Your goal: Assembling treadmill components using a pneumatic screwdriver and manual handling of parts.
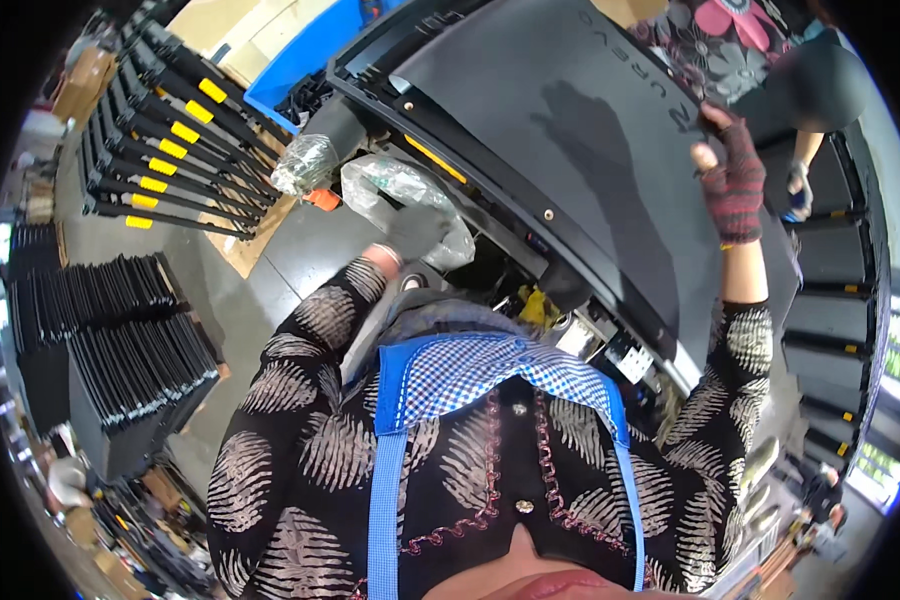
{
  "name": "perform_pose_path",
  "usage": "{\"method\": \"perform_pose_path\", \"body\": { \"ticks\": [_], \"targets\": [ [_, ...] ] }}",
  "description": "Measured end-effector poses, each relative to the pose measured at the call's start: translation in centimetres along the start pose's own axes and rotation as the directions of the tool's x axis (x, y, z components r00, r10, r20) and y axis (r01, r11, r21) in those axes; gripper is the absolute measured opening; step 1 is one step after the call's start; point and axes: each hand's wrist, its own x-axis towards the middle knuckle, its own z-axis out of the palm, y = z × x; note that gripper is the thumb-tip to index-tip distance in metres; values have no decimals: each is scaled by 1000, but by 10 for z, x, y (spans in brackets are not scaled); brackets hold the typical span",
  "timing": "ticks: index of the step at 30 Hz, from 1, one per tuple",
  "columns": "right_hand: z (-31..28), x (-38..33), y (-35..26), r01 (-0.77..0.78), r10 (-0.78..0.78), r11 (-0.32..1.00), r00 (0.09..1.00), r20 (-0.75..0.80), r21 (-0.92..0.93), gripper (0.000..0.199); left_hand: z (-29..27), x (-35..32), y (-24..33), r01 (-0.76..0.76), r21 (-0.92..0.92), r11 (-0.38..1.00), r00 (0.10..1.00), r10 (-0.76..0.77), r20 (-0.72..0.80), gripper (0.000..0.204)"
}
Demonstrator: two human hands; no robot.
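A large dark-grey board with a black frame (pixel 570 130), much like a treadmill deck, lies slantwise in front of me. My right hand (pixel 732 185), in a red-and-black striped glove with bare fingertips, rests on its right edge, thumb and fingers apart. Close to the board's left side is my left hand (pixel 417 233) in a dark-grey glove. It is over a crumpled clear plastic bag (pixel 450 240), and its fingers are too blurred to make out. An orange strip (pixel 435 160) and bolts show along the frame's near-left side.
Black frames with yellow labels (pixel 173 148) stand in a row at the left, above stacked dark panels (pixel 140 350). A plastic-wrapped roll (pixel 320 150) and a blue bin (pixel 290 65) are beyond my left hand. At the right, a co-worker's gloved hand (pixel 799 190) is near more dark panels (pixel 825 300).
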Motion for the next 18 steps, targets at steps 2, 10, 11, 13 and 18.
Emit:
{"method": "perform_pose_path", "body": {
  "ticks": [2,10,11,13,18],
  "targets": [
    [0,-36,-31,-33,33,999,999,7,-8,42,2,-5,-33,44,-87,995,989,-55,-136,30],
    [49,-192,-119,-442,511,854,812,-281,275,40,6,1,-50,98,217,971,980,-132,147,29],
    [57,-214,-123,-474,577,810,749,-326,345,36,19,4,-39,49,217,975,983,-86,160,28],
    [77,-245,-140,-512,656,752,647,-389,416,33,26,11,-35,-70,239,968,980,22,196,26],
    [107,-278,-189,-664,824,567,434,-365,489,27,77,30,-60,-307,276,911,934,233,271,22]
  ]
}}
